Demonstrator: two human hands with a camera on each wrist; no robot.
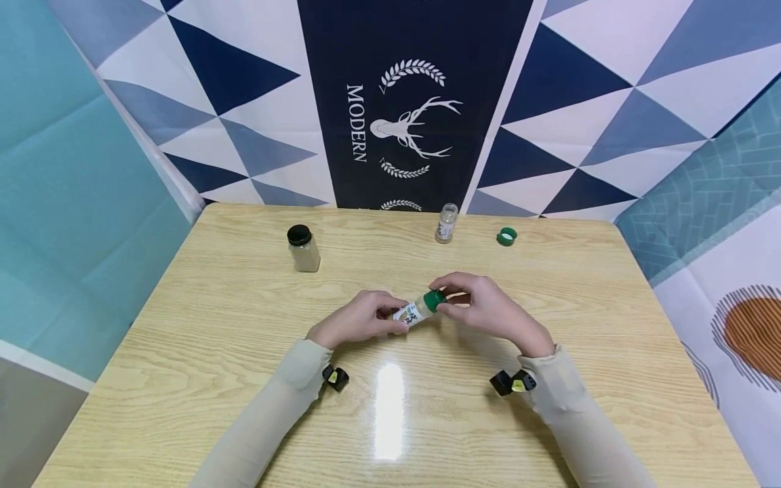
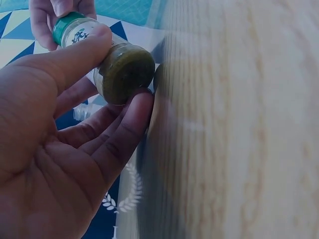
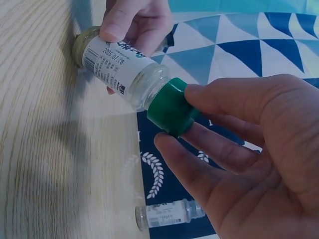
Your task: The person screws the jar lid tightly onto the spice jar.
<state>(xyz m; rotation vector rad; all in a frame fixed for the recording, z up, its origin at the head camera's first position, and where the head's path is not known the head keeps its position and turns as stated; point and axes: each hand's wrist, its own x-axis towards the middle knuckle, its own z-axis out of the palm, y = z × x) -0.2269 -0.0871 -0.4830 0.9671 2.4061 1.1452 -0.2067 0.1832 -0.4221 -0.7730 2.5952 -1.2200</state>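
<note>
A small clear spice jar point(image 3: 119, 69) with a white printed label and brownish contents near its base lies tilted between my two hands, low over the table. My left hand point(image 1: 364, 317) grips it around the labelled body, thumb on one side and fingers on the other, as the left wrist view shows. At the other end my right hand point(image 1: 485, 306) pinches the green cap point(image 3: 172, 105) between thumb and fingers. The cap sits on the jar's neck, pointing up and to the right in the head view.
An uncapped clear jar point(image 1: 447, 225) stands at the table's back edge, with a loose green cap point(image 1: 506, 236) to its right. A black-lidded jar point(image 1: 304, 251) stands at the back left. Behind the wooden table point(image 1: 232, 352) hangs a patterned cloth point(image 1: 421, 41).
</note>
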